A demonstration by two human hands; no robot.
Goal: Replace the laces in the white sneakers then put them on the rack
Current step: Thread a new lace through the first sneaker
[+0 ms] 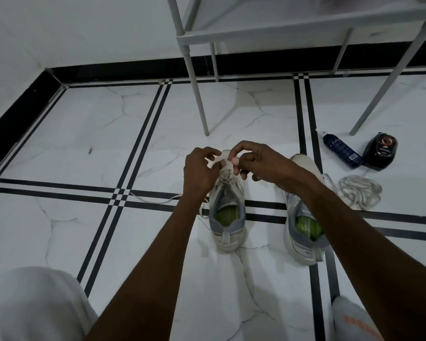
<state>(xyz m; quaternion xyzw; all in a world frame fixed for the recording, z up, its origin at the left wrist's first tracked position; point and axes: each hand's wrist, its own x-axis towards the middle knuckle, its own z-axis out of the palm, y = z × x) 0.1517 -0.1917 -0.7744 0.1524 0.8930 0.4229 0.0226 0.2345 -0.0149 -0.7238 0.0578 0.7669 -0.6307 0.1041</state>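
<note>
Two white sneakers stand side by side on the tiled floor (84, 134), heels near. Left hand (199, 168) and right hand (256, 161) meet over the toe of the left sneaker (228, 217), fingers pinching its lace (225, 178). The right sneaker (303, 227) lies partly under the right forearm. A loose lace (359, 190) lies coiled right of it. Farther right: a dark bottle (342, 153) and a black container (380, 151). The rack (256, 33) stands beyond.

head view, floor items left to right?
Loose lace end → left sneaker → right sneaker → coiled laces → dark blue bottle → black polish container.
</note>
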